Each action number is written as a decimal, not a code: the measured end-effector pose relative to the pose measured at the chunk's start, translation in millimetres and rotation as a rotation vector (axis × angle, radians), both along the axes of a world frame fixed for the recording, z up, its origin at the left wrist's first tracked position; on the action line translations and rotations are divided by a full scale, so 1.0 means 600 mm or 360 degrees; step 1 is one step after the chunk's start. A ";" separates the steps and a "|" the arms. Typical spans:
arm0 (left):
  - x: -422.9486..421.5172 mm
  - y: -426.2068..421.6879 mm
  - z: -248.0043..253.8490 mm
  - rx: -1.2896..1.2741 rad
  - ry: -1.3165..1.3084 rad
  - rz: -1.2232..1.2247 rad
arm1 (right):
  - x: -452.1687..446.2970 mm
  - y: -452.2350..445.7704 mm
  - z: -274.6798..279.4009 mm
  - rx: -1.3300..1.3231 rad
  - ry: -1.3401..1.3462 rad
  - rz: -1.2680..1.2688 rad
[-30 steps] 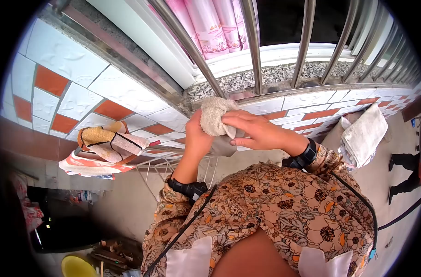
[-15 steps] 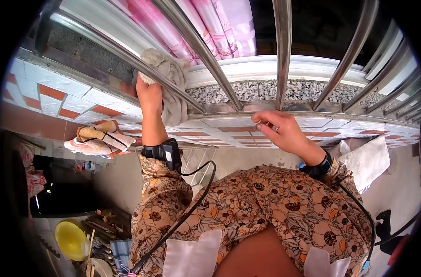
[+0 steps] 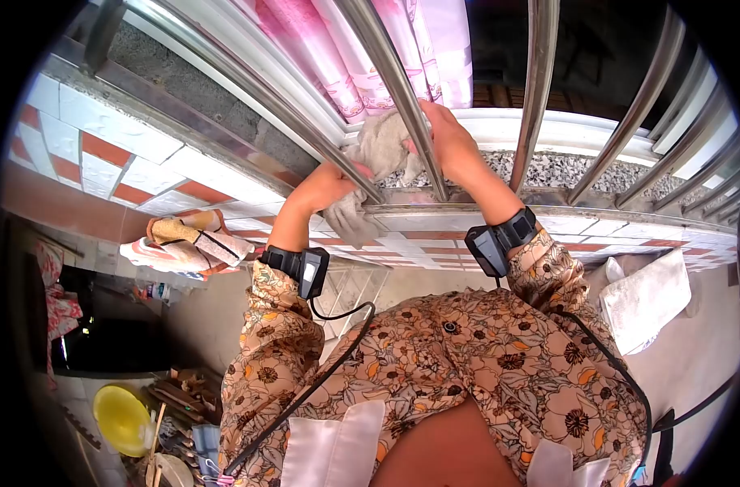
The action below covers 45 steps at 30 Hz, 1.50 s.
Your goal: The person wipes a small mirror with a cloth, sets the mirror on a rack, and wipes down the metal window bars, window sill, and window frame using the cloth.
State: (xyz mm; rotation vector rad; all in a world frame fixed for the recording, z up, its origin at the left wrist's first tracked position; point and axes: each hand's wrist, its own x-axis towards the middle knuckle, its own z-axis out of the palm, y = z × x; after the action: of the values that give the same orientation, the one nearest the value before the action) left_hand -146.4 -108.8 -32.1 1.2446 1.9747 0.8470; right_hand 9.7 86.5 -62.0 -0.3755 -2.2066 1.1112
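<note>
A greyish-white cloth lies bunched on the speckled granite sill, behind the metal window bars. Its lower end hangs over the sill's front edge. My left hand grips the cloth near the foot of a slanting bar, fingertips partly hidden behind that bar. From the right, my right hand reaches between two bars and pinches the cloth's right side; some of its fingers are covered by the bar.
Behind the bars hang a pink curtain and a white window frame. A folded patterned cloth rests by the tiled wall at left. A yellow basin stands lower left, a whitish sheet at right.
My right hand has gone from outside the bars through them onto the cloth. My left hand and the cloth have shifted right along the sill, and the view has moved slightly.
</note>
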 end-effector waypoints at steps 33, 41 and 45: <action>-0.042 0.100 -0.015 -0.0925 0.2606 -0.0441 | 0.081 -0.014 -0.069 0.0764 0.0121 -0.0519; -0.038 0.112 0.018 -0.1265 0.1880 -0.0666 | 0.089 -0.020 -0.064 0.0778 0.0139 -0.0478; -0.016 0.072 -0.024 -0.0106 0.0976 -0.0186 | 0.090 -0.024 -0.064 0.0688 0.0102 -0.0428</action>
State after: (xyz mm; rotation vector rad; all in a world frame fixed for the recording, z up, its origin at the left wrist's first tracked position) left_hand -156.3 -65.7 -46.4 1.7038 2.3350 0.3538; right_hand 63.5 71.9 -100.5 -0.4224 -2.1863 0.4803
